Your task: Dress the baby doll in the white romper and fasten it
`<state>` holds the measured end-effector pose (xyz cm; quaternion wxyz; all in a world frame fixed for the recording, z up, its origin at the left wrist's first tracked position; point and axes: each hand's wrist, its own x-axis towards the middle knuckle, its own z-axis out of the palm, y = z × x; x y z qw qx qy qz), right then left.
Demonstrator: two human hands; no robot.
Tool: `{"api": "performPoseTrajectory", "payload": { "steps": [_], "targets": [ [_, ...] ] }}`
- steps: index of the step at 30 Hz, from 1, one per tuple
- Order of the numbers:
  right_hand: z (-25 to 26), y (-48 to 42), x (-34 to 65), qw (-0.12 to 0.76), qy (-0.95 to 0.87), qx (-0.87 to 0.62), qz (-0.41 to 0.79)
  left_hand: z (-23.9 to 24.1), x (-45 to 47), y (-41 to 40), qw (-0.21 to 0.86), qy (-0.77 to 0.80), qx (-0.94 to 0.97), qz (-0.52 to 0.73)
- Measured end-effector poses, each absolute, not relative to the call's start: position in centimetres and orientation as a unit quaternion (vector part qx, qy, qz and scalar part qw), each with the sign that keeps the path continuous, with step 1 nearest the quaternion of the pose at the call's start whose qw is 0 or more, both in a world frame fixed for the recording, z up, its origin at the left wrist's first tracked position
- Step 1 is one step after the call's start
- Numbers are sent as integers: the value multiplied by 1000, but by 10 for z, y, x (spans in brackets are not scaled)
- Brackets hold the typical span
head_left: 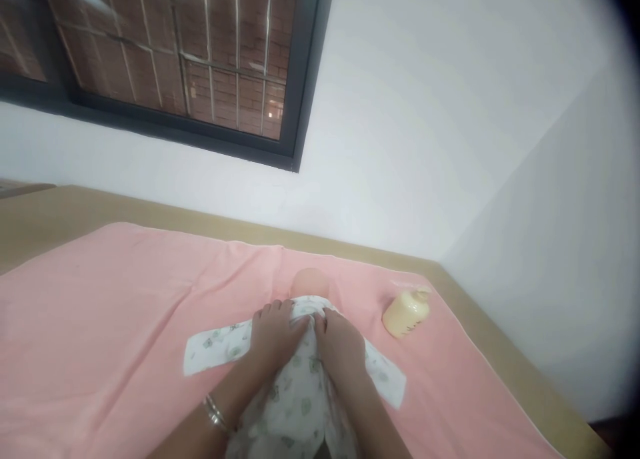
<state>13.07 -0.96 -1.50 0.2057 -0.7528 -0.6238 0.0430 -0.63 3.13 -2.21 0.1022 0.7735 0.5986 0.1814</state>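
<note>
A white baby garment with small green and grey prints [297, 399] lies with both sleeves spread out to the sides. Above its collar shows a smooth, round, bald head [310, 283], which looks like a doll's; the face cannot be made out. My left hand [275, 331] grips the cloth at the left shoulder, its thumb near the middle of the neckline. On the other side, my right hand [343, 342] holds the garment by the neckline, thumb close to the left one. The cloth between the thumbs is bunched. The body under the garment is hidden.
A pale yellow pump bottle [406, 313] stands tilted in view to the right of the garment. Beneath everything spreads a pink sheet [135, 299] over a tan surface [165, 209]. A white wall [390, 132] and a dark-framed barred window [295, 112] rise behind.
</note>
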Motion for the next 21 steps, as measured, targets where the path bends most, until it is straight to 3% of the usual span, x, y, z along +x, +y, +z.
{"api": "performPoseTrajectory", "payload": {
  "steps": [5,14,21],
  "targets": [
    [-17,-5,135,206,-610,-762,70,-22,-7,32,108,598,771,190],
    [-30,3,143,304,-592,-738,107,-21,-6,31,114,608,767,170],
    [-32,4,144,320,-591,-733,106,-23,-6,32,113,605,766,184]
  ]
}}
